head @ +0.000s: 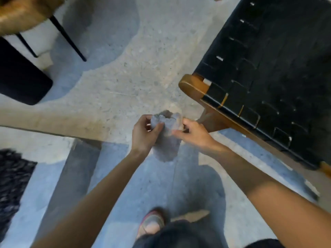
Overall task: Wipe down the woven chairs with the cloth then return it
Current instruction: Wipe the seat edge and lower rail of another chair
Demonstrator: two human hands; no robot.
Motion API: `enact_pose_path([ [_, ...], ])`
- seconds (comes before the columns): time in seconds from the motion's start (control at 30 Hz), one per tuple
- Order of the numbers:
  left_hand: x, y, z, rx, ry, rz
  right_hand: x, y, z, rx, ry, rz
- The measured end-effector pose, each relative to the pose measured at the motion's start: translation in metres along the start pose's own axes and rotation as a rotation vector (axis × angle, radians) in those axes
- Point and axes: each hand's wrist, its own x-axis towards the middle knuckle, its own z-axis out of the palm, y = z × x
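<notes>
My left hand has its thumb and fingers curled round the top of the cloth, and my right hand pinches the other side of the same bunch. Both are closed on it, with nothing else in them. I hold the grey cloth between them in front of my body, above the floor, its lower part hanging loose. I judge that I am gathering it into a pad that fits one palm before wiping. The chair with the black woven seat is just to my right, its wooden corner near my right hand but not touching it, so a short reach would put the cloth on the weave. The cloth is not yet on any chair. Farther off to the left are another seat on thin black legs, a dark cushion, and a shaggy black rug by my foot.
</notes>
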Motion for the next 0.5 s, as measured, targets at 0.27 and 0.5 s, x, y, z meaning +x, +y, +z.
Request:
enact_pose_path([
  [0.27,-0.046,0.186,-0.109,-0.127,-0.114,-0.097,-0.08,-0.191,-0.084,0.103,0.003,-0.054],
  [0.5,-0.05,0.337,-0.195,-0.119,-0.258,-0.059,-0.124,-0.345,-0.145,0.05,-0.011,0.08],
])
